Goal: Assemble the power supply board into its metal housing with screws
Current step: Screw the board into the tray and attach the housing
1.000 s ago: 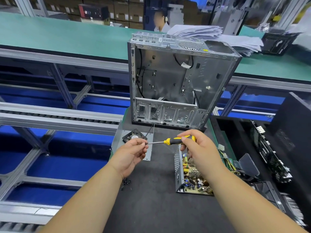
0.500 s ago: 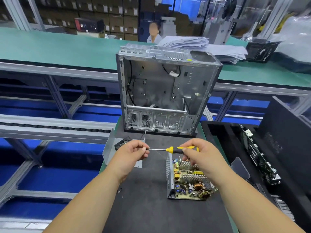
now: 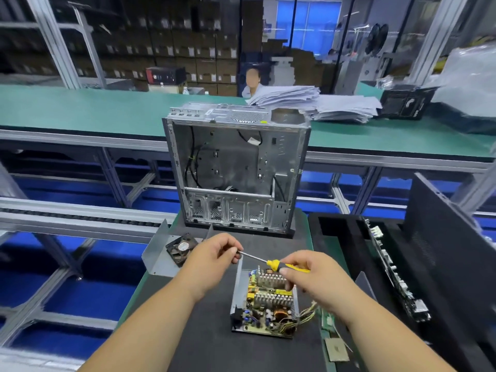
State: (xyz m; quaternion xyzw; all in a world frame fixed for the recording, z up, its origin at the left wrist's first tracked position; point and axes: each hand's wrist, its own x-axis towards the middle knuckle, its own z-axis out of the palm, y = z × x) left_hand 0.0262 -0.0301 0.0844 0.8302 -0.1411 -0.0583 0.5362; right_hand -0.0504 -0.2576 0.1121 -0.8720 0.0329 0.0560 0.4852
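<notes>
Both hands work the screwdriver (image 3: 271, 263): left hand (image 3: 212, 260) pinches its tip, probably seating a screw; right hand (image 3: 312, 277) grips the handle above the board (image 3: 268, 304).

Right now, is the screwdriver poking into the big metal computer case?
No, both hands hold the screwdriver in the air above the board, well in front of the case.

Both forearms are bare up to the frame's lower edge, with no sleeve showing behind the left hand (image 3: 212, 260) or the right hand (image 3: 314, 277). No gloves, rings or watch.
</notes>
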